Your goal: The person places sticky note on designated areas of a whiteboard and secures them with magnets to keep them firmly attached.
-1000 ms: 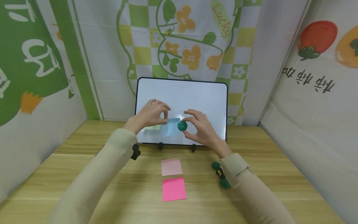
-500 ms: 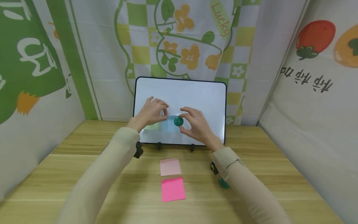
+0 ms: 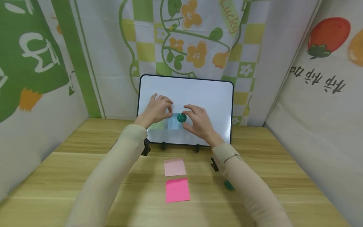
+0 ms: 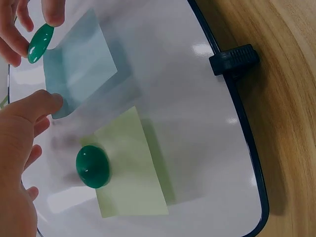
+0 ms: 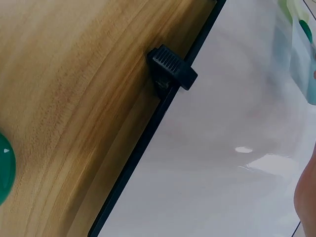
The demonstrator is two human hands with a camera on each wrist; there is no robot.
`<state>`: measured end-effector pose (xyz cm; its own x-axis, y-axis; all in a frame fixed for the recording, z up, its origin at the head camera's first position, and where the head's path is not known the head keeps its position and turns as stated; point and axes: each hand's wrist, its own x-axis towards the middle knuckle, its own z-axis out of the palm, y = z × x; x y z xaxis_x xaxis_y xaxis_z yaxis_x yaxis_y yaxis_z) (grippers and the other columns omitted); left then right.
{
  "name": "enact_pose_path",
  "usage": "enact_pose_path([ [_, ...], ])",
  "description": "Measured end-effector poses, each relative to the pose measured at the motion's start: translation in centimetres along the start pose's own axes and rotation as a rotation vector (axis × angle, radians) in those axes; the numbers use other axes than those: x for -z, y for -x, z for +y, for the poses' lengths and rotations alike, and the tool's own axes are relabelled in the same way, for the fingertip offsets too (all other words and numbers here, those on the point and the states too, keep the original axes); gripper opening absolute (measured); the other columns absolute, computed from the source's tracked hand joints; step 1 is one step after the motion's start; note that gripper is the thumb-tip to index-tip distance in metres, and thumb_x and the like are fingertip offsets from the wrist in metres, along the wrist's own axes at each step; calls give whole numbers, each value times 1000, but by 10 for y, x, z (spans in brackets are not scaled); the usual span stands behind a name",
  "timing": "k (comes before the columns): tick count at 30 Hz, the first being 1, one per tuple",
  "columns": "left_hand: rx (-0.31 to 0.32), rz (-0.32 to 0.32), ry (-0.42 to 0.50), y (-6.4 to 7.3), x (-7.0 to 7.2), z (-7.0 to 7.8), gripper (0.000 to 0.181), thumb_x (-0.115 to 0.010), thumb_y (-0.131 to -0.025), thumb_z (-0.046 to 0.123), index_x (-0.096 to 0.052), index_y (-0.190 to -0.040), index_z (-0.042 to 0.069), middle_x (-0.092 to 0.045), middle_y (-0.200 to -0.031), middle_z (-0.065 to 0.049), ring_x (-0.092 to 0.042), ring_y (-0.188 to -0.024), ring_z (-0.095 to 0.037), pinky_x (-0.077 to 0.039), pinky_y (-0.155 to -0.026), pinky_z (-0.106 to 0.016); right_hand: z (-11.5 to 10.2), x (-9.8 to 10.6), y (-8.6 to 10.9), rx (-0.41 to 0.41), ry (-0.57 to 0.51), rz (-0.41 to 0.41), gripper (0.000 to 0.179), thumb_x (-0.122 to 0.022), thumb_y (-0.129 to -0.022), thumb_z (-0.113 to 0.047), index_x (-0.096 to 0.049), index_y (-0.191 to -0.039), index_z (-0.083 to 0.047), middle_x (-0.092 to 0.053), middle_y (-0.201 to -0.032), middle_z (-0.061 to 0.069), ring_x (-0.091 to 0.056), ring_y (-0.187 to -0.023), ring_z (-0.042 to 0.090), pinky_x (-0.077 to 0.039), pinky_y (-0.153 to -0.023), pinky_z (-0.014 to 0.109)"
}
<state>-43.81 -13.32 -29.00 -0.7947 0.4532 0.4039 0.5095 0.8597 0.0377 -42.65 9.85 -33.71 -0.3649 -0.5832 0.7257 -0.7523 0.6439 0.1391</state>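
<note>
My left hand (image 3: 157, 108) pinches the upper left corner of a blue sticky note (image 4: 81, 61) between thumb and finger, in front of a whiteboard (image 3: 205, 94). In the left wrist view the note's lower part stands off the board and casts a shadow. A glossy green round magnet (image 3: 181, 118) is pinched between the thumb and index finger of my right hand (image 3: 200, 122), right by the note's upper right corner. Beside the blue note, a pale green sticky note (image 4: 136, 173) hangs under another green magnet (image 4: 92, 167); my left hand hides that magnet in the head view.
The whiteboard stands tilted on black feet (image 3: 163, 145) on a wooden table (image 3: 136, 195). Before it lie a light pink sticky note (image 3: 174, 167) and a bright pink one (image 3: 177, 190). A further green magnet (image 3: 229, 185) lies beside my right sleeve (image 3: 244, 183).
Both hands have risen along the whiteboard, and the blue note has gone up with the left. The magnet in my right hand has come up and slightly left, closer to the note's top edge.
</note>
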Motion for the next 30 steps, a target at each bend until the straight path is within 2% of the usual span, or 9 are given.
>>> enact_pose_path([
  [10, -14, 10, -56, -4, -4, 3, 11, -73, -89, 29, -78, -88, 19, -46, -154, -5, -30, -147, -34, -10, -121, -63, 1, -9, -7, -47, 34, -100, 38, -74, -88, -28, -67, -120, -8, -56, -140, 10, -52, -130, 28, -44, -106, 47],
  [17, -31, 42, -95, -6, -5, 2, 11, -74, -88, 29, -78, -87, 19, -43, -156, -6, -25, -149, -35, -8, -122, -64, -1, -13, -14, -62, 70, -107, 38, -74, -88, -28, -67, -120, -8, -57, -139, 10, -51, -131, 27, -44, -106, 47],
  [24, -27, 23, -115, -7, -3, 0, 9, -75, -88, 27, -78, -88, 18, -41, -157, -7, -24, -149, -35, -7, -122, -64, 0, -16, -19, -76, 118, -109, 39, -75, -87, -29, -68, -119, -9, -58, -138, 10, -53, -129, 26, -45, -105, 46],
  [30, -33, 23, -132, -8, -3, -3, 10, -76, -87, 27, -78, -88, 18, -36, -160, -7, -22, -150, -36, -6, -122, -64, 0, -18, -21, -99, 115, -138, 39, -74, -87, -30, -68, -120, -10, -58, -138, 9, -52, -130, 26, -45, -105, 46],
])
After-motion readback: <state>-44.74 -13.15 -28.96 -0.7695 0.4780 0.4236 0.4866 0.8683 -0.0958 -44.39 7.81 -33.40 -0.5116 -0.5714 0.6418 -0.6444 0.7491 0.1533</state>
